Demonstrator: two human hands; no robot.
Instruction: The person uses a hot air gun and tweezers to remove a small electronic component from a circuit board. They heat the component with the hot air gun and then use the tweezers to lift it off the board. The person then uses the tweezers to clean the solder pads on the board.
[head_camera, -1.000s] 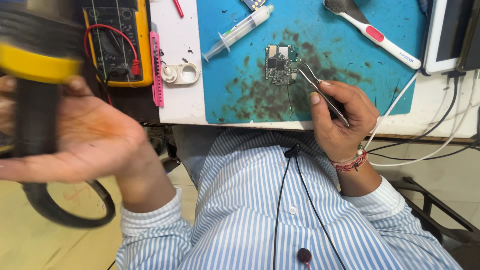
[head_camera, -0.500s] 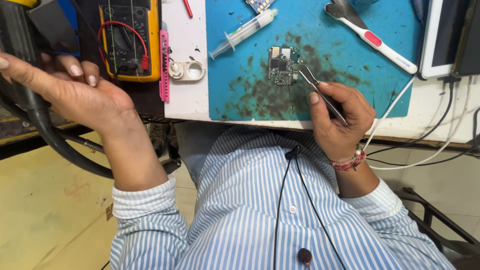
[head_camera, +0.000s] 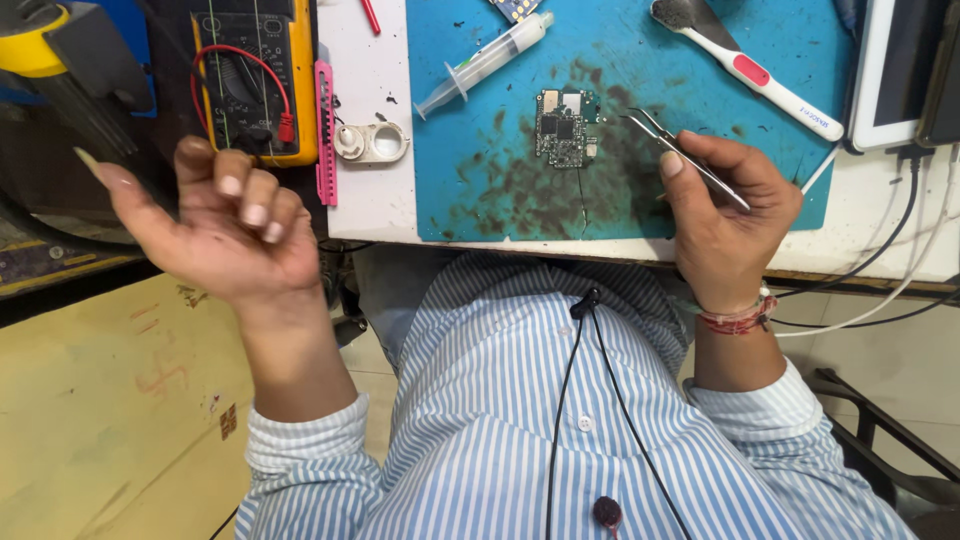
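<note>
nearest the camera is the person's blue-and-white striped shirt (head_camera: 560, 430), with a thin black cable and clip microphone (head_camera: 592, 300) running down its front. the left hand (head_camera: 225, 225) is raised off the bench edge, palm up, fingers loosely curled and holding nothing. the right hand (head_camera: 725, 215), a red thread band at its wrist, rests at the near edge of the teal work mat (head_camera: 480, 200) and pinches a pair of metal tweezers (head_camera: 680, 155) between thumb and fingers, tips pointing left. just beyond those tips, apart from them, a small circuit board (head_camera: 563, 127) lies flat on the stained mat. farther back lie a syringe (head_camera: 485, 65), a white-and-red toothbrush (head_camera: 750, 68) and, left of the mat, a yellow multimeter (head_camera: 255, 80) beside a pink strip.
</note>
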